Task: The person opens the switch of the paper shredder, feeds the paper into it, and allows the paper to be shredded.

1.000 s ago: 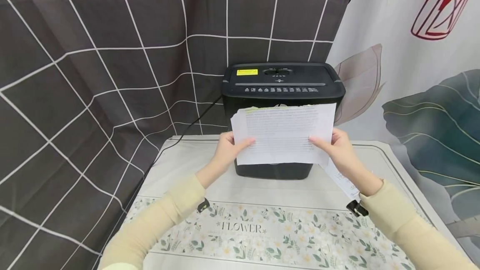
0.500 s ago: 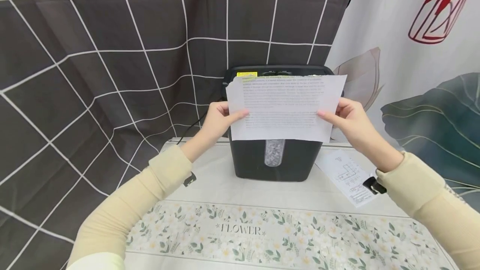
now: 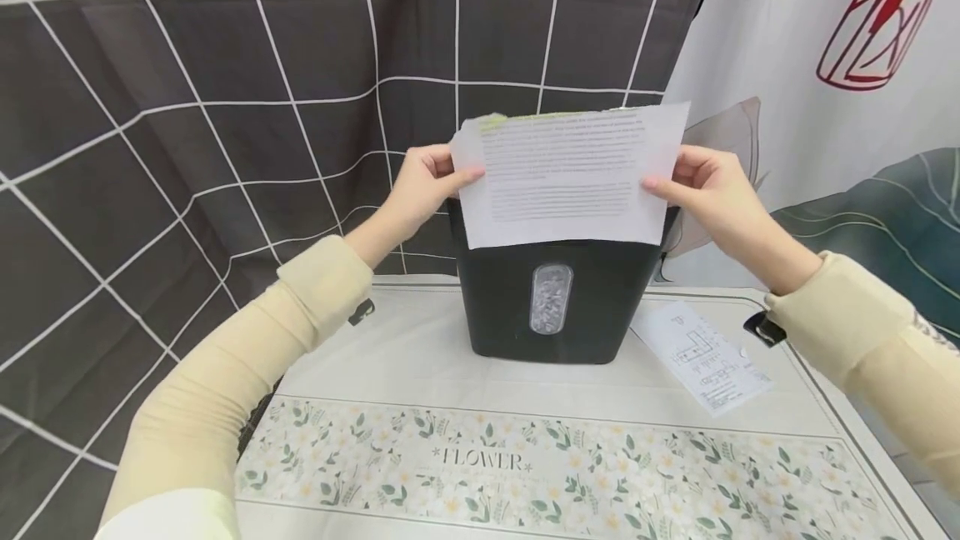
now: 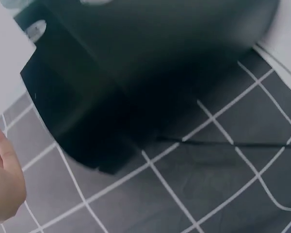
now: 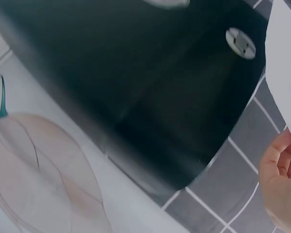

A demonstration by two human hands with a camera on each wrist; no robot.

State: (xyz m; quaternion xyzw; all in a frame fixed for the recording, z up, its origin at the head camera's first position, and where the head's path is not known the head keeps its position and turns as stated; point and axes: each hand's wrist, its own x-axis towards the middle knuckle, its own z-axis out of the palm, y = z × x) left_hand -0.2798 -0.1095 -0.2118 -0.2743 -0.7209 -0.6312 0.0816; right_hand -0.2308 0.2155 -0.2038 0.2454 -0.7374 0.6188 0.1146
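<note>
A printed sheet of paper (image 3: 562, 177) with a ragged, yellow-marked upper edge is stretched between the two hands in the head view. My left hand (image 3: 427, 182) pinches its left edge, thumb on the near face. At the opposite edge my right hand (image 3: 708, 186) pinches it the same way. Behind and below the sheet stands a black paper shredder (image 3: 502, 307), its top hidden by the paper. Paper bits show through its clear window (image 3: 551, 300). The wrist views show the shredder's dark body (image 4: 102, 82) close by, with each hand at the frame's edge.
Another printed sheet (image 3: 705, 361) lies on the table to the right of the shredder. A floral cloth band (image 3: 480, 469) crosses the white table. A dark gridded curtain (image 3: 300, 48) hangs behind, and a black cord (image 4: 223, 143) runs from the shredder in the left wrist view.
Both hands have raised the sheet from in front of the shredder's body to the level of its top. The shredder's window and the loose sheet on the right have come into sight.
</note>
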